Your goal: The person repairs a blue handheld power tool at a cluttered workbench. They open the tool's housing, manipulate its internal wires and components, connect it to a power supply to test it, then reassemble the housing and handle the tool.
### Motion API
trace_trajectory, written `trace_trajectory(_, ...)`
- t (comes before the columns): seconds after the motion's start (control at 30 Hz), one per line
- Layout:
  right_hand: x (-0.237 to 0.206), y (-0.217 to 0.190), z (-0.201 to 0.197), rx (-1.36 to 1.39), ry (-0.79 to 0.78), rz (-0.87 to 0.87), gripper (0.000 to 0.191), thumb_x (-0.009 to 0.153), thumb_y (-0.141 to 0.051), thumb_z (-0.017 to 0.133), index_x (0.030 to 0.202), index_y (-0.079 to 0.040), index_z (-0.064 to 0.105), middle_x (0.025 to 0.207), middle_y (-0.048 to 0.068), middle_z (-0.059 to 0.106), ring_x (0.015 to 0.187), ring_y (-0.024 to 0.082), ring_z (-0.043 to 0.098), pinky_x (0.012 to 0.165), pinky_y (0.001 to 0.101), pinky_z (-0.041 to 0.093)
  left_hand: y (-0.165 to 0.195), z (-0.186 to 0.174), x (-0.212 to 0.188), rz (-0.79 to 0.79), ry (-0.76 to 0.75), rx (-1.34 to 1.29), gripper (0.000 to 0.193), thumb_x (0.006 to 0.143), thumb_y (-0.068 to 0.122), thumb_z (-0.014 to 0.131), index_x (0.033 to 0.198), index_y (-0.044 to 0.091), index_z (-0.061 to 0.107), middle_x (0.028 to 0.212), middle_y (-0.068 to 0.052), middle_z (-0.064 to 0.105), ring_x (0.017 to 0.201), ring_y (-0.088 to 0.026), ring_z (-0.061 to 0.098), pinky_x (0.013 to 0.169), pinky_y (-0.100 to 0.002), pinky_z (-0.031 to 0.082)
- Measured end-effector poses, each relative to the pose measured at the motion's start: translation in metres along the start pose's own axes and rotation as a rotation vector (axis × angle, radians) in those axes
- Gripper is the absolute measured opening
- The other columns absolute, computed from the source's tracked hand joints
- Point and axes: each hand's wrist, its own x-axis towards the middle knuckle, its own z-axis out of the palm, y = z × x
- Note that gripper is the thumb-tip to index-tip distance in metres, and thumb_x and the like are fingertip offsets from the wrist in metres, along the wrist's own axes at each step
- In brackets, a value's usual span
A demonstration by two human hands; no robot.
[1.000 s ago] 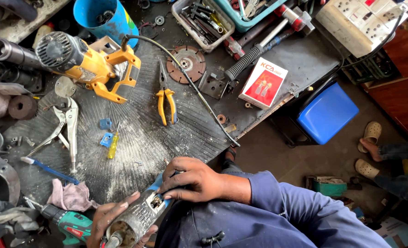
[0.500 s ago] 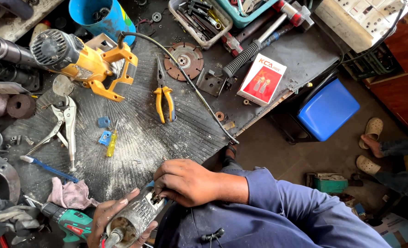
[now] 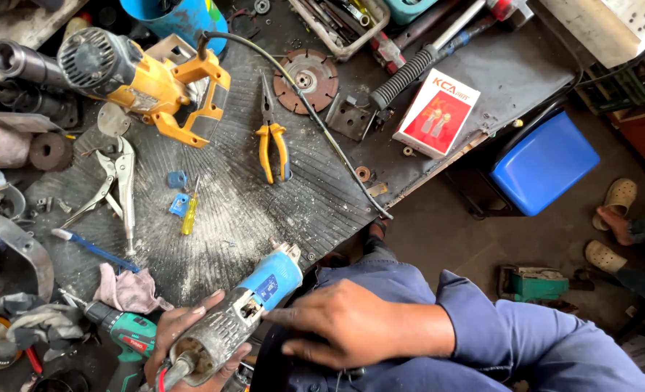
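The workbench (image 3: 264,210) filled the frame from nine o'clock round to one, its ribbed mat dusted with pale grit and crowded with tools. At eleven o'clock lay the yellow power tool (image 3: 137,80), with its black cord (image 3: 322,123) trailing toward the bench edge at five o'clock from it. Orange-handled pliers (image 3: 271,141) sat near the centre, locking pliers (image 3: 115,181) at nine o'clock from them, and a red and white carton (image 3: 437,112) at two o'clock.

The blue and grey grinder body (image 3: 242,319) was held low in the frame, at six o'clock, off the bench edge and over the person's lap. The left hand (image 3: 184,337) was wrapped under and around its grey metal end, fingers closed on it. The right hand (image 3: 337,327) lay at three o'clock from the tool, fingers narrowed, with the fingertips touching its side near a small opening in the casing.

The likeliest trouble seemed to be a slip: the grinder rested in one hand with nothing beneath it, so a push from the right fingertips could have twisted it loose. Any small part worked free there would probably have dropped into the lap or onto the floor. Grit on the casing may have weakened the grip too.
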Motion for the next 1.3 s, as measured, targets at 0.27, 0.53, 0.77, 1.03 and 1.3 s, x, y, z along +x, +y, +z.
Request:
trace_trajectory(0.27, 0.004, -0.002, 0.0, 0.02, -0.091, 0.06, 0.067, 0.103, -0.029, 0.067, 0.158, 0.002, 0.045, 0.083, 0.015, 0.065, 0.078, 0.035, 0.068, 0.067, 0.0436, 0.054, -0.057, 0.001, -0.027, -0.063, -0.073, -0.287, 0.083, 0.075, 0.019, 0.092, 0.137, 0.005, 0.038, 0.137, -0.029, 0.057, 0.125, -0.029, 0.065, 0.098, -0.035, 0.063)
trace_trajectory(0.53, 0.005, -0.001, 0.0, 0.034, -0.054, 0.053, 0.062, 0.103, -0.028, 0.068, 0.156, -0.002, 0.05, 0.087, 0.014, 0.068, 0.081, 0.034, 0.069, 0.07, 0.0427, 0.056, -0.044, 0.002, -0.03, -0.042, -0.027, -0.145, 0.081, 0.073, 0.023, 0.089, 0.136, 0.007, 0.041, 0.133, -0.023, 0.062, 0.121, -0.023, 0.067, 0.096, -0.033, 0.062)
trace_trajectory(0.77, 0.006, 0.0, 0.002, 0.031, -0.05, 0.077, 0.058, 0.102, -0.028, 0.069, 0.153, -0.004, 0.053, 0.086, 0.013, 0.07, 0.08, 0.033, 0.071, 0.07, 0.0417, 0.056, -0.026, -0.002, -0.012, 0.003, -0.056, 0.009, 0.077, 0.074, 0.03, 0.088, 0.133, 0.005, 0.044, 0.129, -0.02, 0.067, 0.116, -0.018, 0.066, 0.094, -0.031, 0.056)
trace_trajectory(1.03, 0.002, 0.009, 0.001, 0.184, 0.092, -0.187, 0.014, 0.105, -0.014, 0.071, 0.095, -0.006, 0.067, 0.085, 0.008, 0.067, 0.078, 0.028, 0.068, 0.063, 0.0364, 0.054, -0.044, 0.001, -0.021, 0.029, -0.045, -0.051, 0.081, 0.074, 0.032, 0.088, 0.135, 0.006, 0.042, 0.132, -0.017, 0.065, 0.114, -0.018, 0.068, 0.094, -0.029, 0.058)
trace_trajectory(1.3, 0.003, 0.008, 0.001, 0.217, 0.012, -0.09, 0.013, 0.105, -0.018, 0.071, 0.101, -0.006, 0.069, 0.089, 0.007, 0.067, 0.078, 0.027, 0.069, 0.067, 0.0362, 0.054, -0.04, 0.004, -0.016, 0.022, -0.04, -0.006, 0.08, 0.073, 0.035, 0.089, 0.133, 0.007, 0.043, 0.13, -0.015, 0.067, 0.112, -0.015, 0.066, 0.094, -0.027, 0.053)
